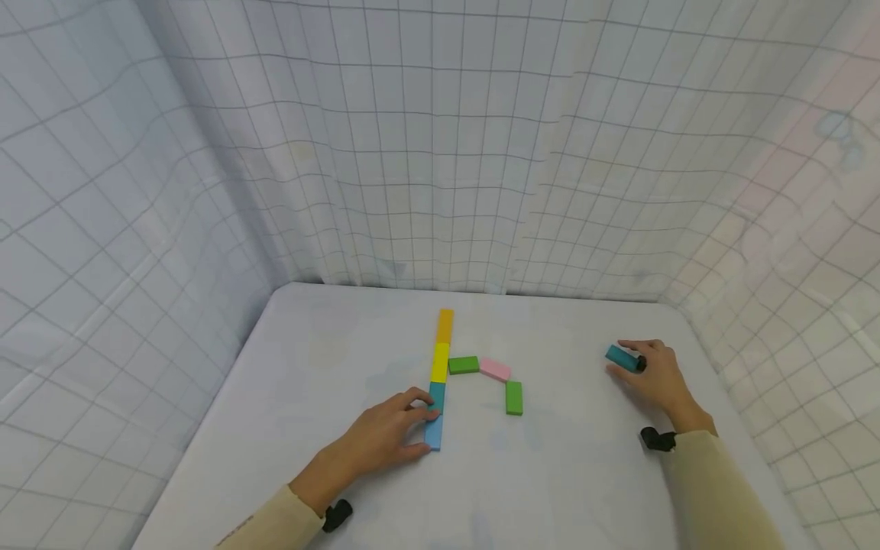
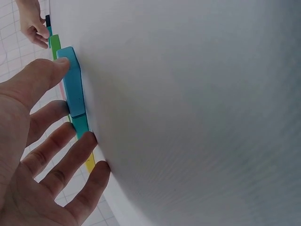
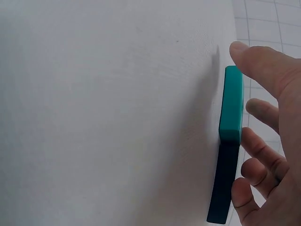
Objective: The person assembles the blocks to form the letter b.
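Light blue block (image 2: 75, 92), teal block (image 3: 231, 106): oblong, smooth.

At the upper left of your left-wrist view, the light-blue rectangular block (image 2: 74, 92) looks smooth with a faint sheen; you can't tell plastic from painted wood. The teal rectangular block (image 3: 231, 106) at right in your right-wrist view is equally smooth. Your white tabletop (image 1: 584, 489) looks matt; the white grid-patterned curtain (image 1: 440, 153) above it is creased cloth, and your beige sleeves (image 1: 722, 489) are matt cloth.

no legible text, left sleeve marking (image 1: 236, 529) unreadable
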Tool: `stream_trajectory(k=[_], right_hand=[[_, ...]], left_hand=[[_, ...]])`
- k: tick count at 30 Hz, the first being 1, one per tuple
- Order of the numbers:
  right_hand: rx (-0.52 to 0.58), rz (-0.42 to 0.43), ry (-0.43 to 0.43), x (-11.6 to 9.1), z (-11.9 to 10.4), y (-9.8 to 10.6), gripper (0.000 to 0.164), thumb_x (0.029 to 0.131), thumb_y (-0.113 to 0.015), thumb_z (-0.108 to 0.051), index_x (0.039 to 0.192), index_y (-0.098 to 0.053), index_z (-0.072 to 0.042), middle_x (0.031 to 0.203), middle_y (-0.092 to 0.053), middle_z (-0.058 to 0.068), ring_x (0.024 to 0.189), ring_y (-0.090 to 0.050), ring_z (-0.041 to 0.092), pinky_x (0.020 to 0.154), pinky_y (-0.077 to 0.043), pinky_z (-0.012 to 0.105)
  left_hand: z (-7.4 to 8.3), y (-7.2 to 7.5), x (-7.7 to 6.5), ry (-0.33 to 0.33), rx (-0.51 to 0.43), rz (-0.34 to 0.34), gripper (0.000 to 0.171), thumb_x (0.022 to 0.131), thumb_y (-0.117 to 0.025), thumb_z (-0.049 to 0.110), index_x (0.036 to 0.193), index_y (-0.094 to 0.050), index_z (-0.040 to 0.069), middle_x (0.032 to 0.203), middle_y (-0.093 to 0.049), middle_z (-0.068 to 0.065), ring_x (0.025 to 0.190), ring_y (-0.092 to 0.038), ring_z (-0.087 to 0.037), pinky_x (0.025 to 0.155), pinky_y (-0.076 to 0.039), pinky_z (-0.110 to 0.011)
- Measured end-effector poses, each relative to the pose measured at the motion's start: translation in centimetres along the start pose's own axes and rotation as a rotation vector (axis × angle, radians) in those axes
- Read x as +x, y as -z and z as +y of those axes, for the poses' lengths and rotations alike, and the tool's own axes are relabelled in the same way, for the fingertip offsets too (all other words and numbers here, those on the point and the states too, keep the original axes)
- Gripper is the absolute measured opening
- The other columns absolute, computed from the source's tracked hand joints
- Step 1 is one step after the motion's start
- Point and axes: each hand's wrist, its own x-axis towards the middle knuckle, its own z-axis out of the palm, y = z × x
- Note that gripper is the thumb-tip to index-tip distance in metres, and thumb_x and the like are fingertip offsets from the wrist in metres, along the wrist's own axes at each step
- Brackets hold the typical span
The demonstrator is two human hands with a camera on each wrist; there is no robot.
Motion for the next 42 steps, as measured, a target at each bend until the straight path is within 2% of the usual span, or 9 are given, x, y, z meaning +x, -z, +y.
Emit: stream_trajectory(k=[5, 12, 20, 27, 35, 42], right_hand=[[-0.002, -0.019, -0.020, 0.0, 0.1, 0.3, 0.067, 0.108, -0.087, -0.035, 0.158, -0.066, 0.004, 0.157, -0.052, 0.047, 0.140, -0.048, 0.067, 0.108, -0.051, 0.082], [-0.035, -0.017, -0.006, 0.2, 0.6, 0.2, 0.046, 0.112, -0.079, -0.020, 0.148, -0.072, 0.007, 0.146, -0.061, 0.047, 0.135, -0.055, 0.066, 0.109, -0.051, 0.082], [-0.015, 0.036, 0.057, 0.4, 0.1, -0.3, 0.041, 0.111, -0.082, -0.016, 0.143, -0.076, 0.008, 0.136, -0.068, 0.044, 0.124, -0.064, 0.061, 0.101, -0.056, 0.073], [-0.012, 0.051, 0.070, 0.5, -0.8, -0.6, 0.040, 0.110, -0.082, -0.016, 0.142, -0.077, 0.007, 0.134, -0.069, 0.041, 0.120, -0.064, 0.056, 0.094, -0.055, 0.062], [-0.002, 0.059, 0.095, 0.8, -2.1, -0.7, 0.038, 0.108, -0.084, -0.015, 0.140, -0.078, 0.007, 0.133, -0.071, 0.040, 0.124, -0.063, 0.060, 0.101, -0.055, 0.075], [-0.010, 0.041, 0.119, 0.8, -4.0, -0.8, 0.039, 0.107, -0.085, -0.012, 0.141, -0.078, 0.006, 0.133, -0.071, 0.038, 0.125, -0.064, 0.060, 0.101, -0.058, 0.073]], left_hand=[[-0.1, -0.2, 0.3, -0.006, 0.001, -0.007, 0.057, 0.102, -0.094, 0.040, 0.152, -0.079, 0.016, 0.156, -0.065, -0.001, 0.137, -0.074, -0.021, 0.112, -0.067, -0.042], [0.1, -0.3, 0.4, -0.007, -0.005, -0.015, 0.057, 0.102, -0.094, 0.039, 0.152, -0.079, 0.016, 0.156, -0.065, -0.001, 0.136, -0.074, -0.021, 0.112, -0.068, -0.043], [0.2, 0.0, 0.3, 0.006, 0.000, -0.021, 0.058, 0.101, -0.095, 0.037, 0.152, -0.079, 0.015, 0.156, -0.065, 0.000, 0.134, -0.075, -0.021, 0.109, -0.069, -0.042], [0.2, 0.2, 0.0, 0.007, 0.002, -0.016, 0.057, 0.101, -0.095, 0.039, 0.151, -0.080, 0.016, 0.155, -0.066, 0.000, 0.134, -0.075, -0.021, 0.110, -0.069, -0.043], [0.0, 0.1, -0.2, 0.006, 0.002, -0.010, 0.057, 0.101, -0.095, 0.038, 0.151, -0.080, 0.016, 0.154, -0.066, 0.000, 0.134, -0.075, -0.021, 0.110, -0.068, -0.043], [0.0, 0.0, 0.0, 0.014, 0.005, -0.009, 0.058, 0.101, -0.095, 0.040, 0.151, -0.080, 0.016, 0.155, -0.065, 0.000, 0.136, -0.074, -0.021, 0.110, -0.068, -0.042]])
